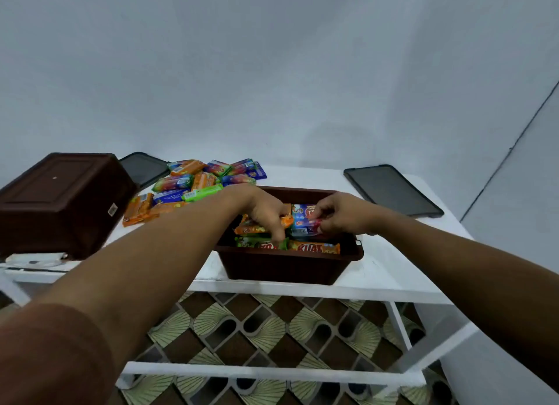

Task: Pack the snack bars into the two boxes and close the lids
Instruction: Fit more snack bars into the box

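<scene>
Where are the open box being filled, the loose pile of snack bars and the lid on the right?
open box (281,268), head view, its front wall.
pile of snack bars (193,182), head view, middle of the heap.
right lid (393,190), head view, its flat centre.

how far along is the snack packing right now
Done: the open box already holds several bars. In hand: both hands are inside it, the left hand pressing on the bars, the right hand pinching a blue bar. Left: the pile of bars, the upside-down second box, and both lids lying off.
</scene>
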